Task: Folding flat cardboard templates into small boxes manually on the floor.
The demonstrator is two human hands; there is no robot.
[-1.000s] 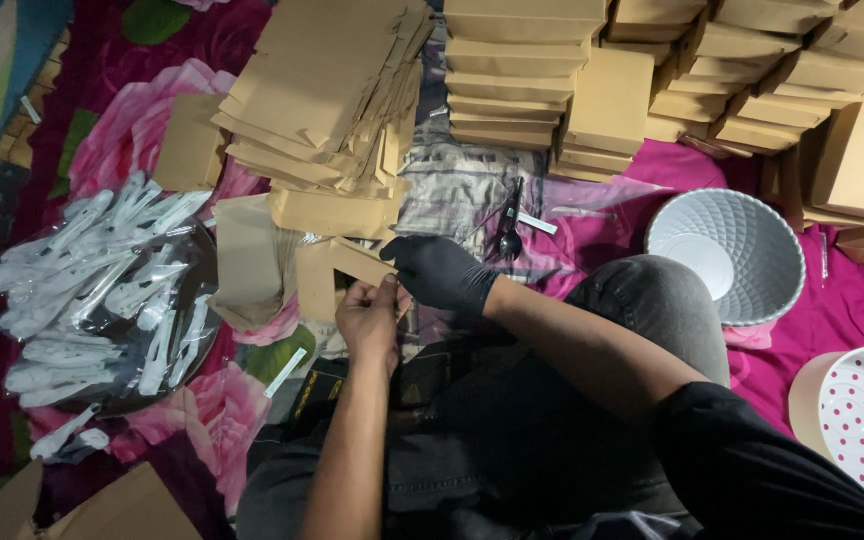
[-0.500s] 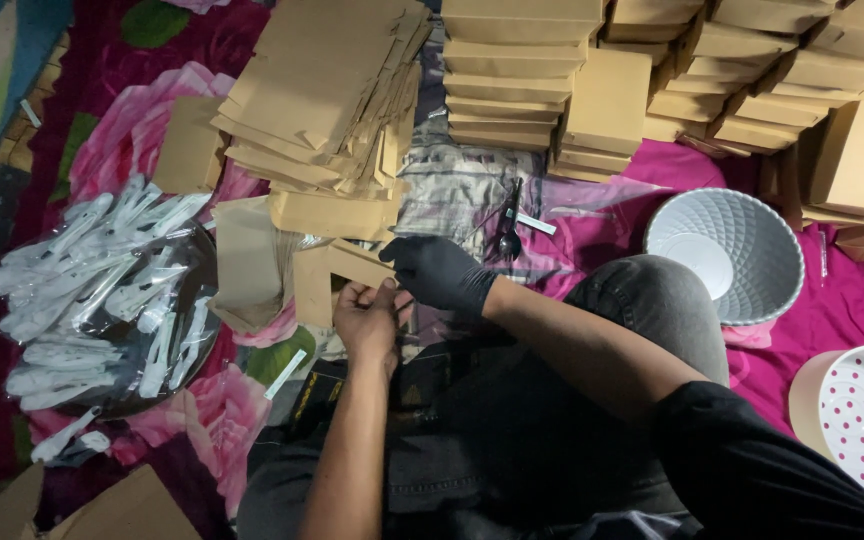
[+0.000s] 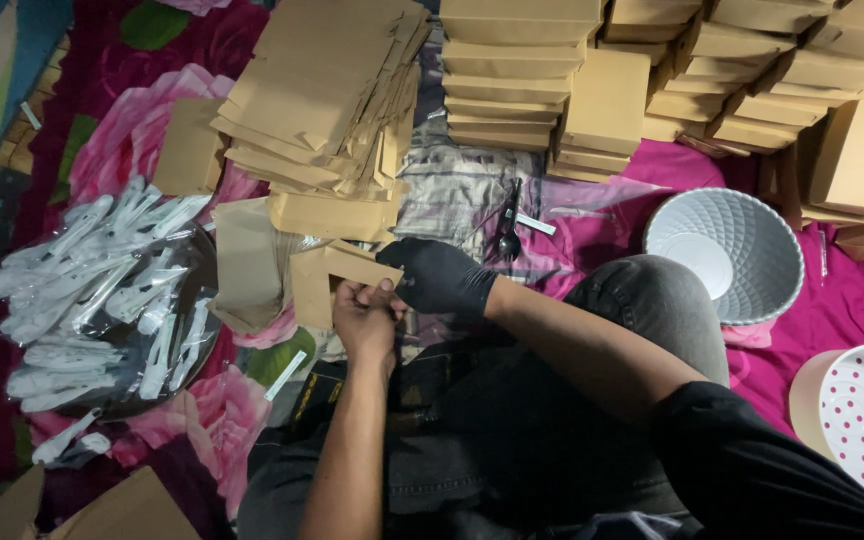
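Dozens of folded boxes [image 3: 522,70] stand stacked at the blanket's far edge beside a heap of flat cardboard [image 3: 327,95] still unfolded. Left hand [image 3: 364,315], bare, and gloved right hand [image 3: 439,275] both pinch one half-formed box [image 3: 327,280] above the lap.

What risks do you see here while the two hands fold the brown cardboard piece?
The left hand and gloved right hand fold the cardboard piece just under the leaning pile of flat cardboard; a bump might make it slide. The wrapped white utensils lie heaped close by and may scatter.
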